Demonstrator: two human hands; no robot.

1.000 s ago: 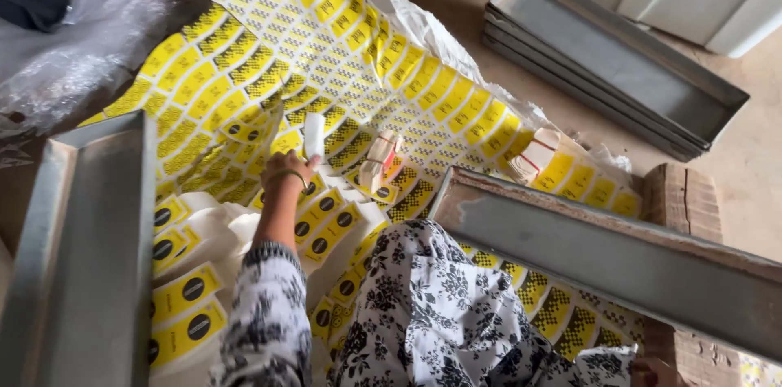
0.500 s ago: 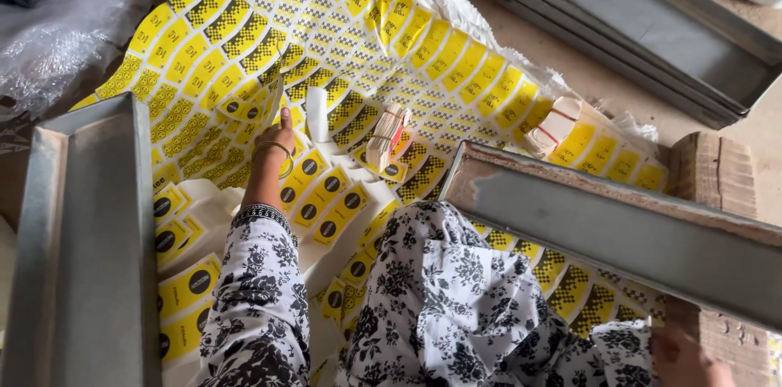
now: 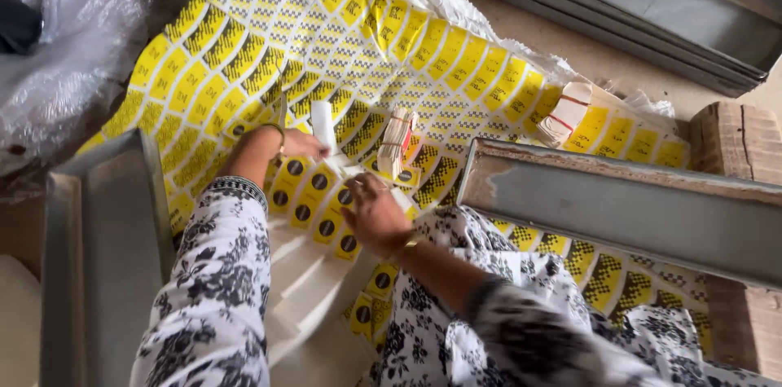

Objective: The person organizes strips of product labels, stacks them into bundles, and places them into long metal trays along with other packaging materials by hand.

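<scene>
Spreading across the upper middle of the frame, a big printed sheet of yellow labels [image 3: 342, 37] covers the floor, the largest thing in view. Grey metal trays come next: 1 at the lower left [image 3: 98, 257], 1 across the right middle [image 3: 619, 208], and a stack at the upper right [image 3: 643, 4]. A clear plastic bag [image 3: 73, 69] bulges at the upper left.

At the centre lies a smaller white sheet with round black and yellow stickers [image 3: 314, 200], and both hands work on it. The left hand [image 3: 297, 144] is narrowed around a small white strip [image 3: 323, 126] that stands up from its fingers. The right hand [image 3: 373, 212] is curled, knuckles up, pressing on the sticker sheet; whether it pinches anything underneath I cannot tell.

Just right of the hands a banded bundle of labels [image 3: 397, 141] stands on the yellow sheet, and a second, thicker bundle [image 3: 568, 114] lies further right.

By my judgement the step in hand is sorting or peeling labels at the centre sheet. A next move would call for a steady hold on the sheet with 1 hand while the other lifts the thin strip cleanly.
</scene>
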